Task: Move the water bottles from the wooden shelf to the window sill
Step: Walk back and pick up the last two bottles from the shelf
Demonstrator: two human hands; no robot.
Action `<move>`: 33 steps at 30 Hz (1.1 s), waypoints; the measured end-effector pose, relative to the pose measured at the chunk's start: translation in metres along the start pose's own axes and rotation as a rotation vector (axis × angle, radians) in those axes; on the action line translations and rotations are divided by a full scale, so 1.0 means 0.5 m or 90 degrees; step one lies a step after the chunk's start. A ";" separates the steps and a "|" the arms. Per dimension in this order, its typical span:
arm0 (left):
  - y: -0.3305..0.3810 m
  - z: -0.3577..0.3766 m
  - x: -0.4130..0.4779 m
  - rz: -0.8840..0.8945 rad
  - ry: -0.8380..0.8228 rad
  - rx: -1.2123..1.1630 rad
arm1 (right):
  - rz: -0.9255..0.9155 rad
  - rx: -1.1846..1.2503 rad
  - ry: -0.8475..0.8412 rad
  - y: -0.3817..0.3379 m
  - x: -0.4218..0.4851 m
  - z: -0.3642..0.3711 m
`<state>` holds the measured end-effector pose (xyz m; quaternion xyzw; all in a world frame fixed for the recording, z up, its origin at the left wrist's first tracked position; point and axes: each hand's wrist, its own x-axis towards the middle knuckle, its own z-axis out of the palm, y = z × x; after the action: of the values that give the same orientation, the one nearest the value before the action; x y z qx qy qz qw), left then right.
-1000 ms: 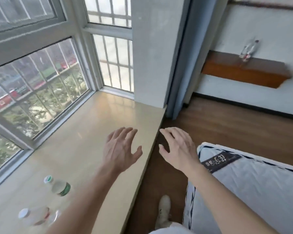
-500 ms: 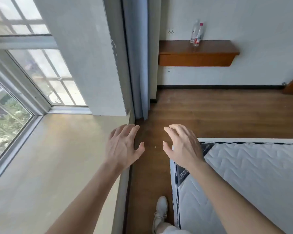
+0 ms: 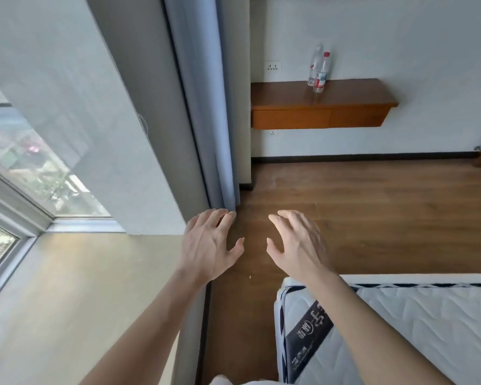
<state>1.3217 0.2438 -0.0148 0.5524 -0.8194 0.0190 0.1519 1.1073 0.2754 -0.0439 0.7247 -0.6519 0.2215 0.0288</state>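
Two clear water bottles stand upright and close together on the wooden shelf [image 3: 345, 98] fixed to the far wall: the front bottle [image 3: 321, 76] has a red cap, the rear bottle [image 3: 314, 63] is partly behind it. The beige window sill [image 3: 75, 295] fills the lower left. My left hand [image 3: 210, 245] and my right hand [image 3: 297, 243] are held out in front of me with fingers spread, both empty, far from the shelf. My left hand hangs over the sill's right edge.
A blue-grey curtain [image 3: 206, 107] hangs beside a grey pillar [image 3: 95, 120] between the window and the shelf. A white quilted mattress [image 3: 414, 334] lies at the lower right. Brown wooden floor [image 3: 372, 212] stretches from me to the shelf wall. A wall socket [image 3: 272, 67] sits left of the bottles.
My view has swung right, from the sill and the bottles lying on it towards the shelf. The shelf and its two bottles now look nearer. Both hands stay spread and empty.
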 end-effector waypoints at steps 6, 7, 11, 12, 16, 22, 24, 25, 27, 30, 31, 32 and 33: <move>-0.007 0.048 0.149 0.016 -0.022 0.008 | 0.028 -0.017 -0.005 0.075 0.111 0.029; -0.010 0.059 0.178 0.021 -0.029 0.011 | 0.034 -0.022 -0.007 0.090 0.131 0.036; -0.023 0.100 0.291 0.046 -0.036 -0.002 | 0.049 -0.043 -0.007 0.142 0.214 0.067; -0.029 0.110 0.325 0.053 -0.032 -0.005 | 0.054 -0.048 -0.007 0.155 0.242 0.077; -0.056 0.147 0.485 0.082 -0.024 -0.026 | 0.088 -0.079 -0.017 0.201 0.375 0.113; -0.089 0.188 0.732 0.134 -0.035 -0.058 | 0.130 -0.117 -0.016 0.263 0.589 0.157; -0.091 0.204 0.803 0.151 -0.049 -0.048 | 0.152 -0.127 -0.017 0.282 0.642 0.163; -0.089 0.211 0.837 0.159 -0.055 -0.045 | 0.160 -0.130 -0.017 0.292 0.665 0.164; -0.082 0.224 0.902 0.177 -0.053 -0.046 | 0.179 -0.139 -0.015 0.312 0.700 0.164; -0.066 0.242 0.997 0.208 -0.062 -0.053 | 0.217 -0.150 -0.001 0.348 0.743 0.162; -0.059 0.252 1.025 0.217 -0.074 -0.054 | 0.228 -0.151 0.003 0.363 0.754 0.162; -0.051 0.262 1.050 0.225 -0.079 -0.057 | 0.236 -0.153 0.009 0.379 0.765 0.164; -0.041 0.272 1.072 0.233 -0.078 -0.059 | 0.242 -0.158 0.015 0.397 0.774 0.167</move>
<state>1.1254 -0.2734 -0.0025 0.3866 -0.9139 -0.0253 0.1211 0.9609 -0.1421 -0.0293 0.5771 -0.7985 0.1497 0.0835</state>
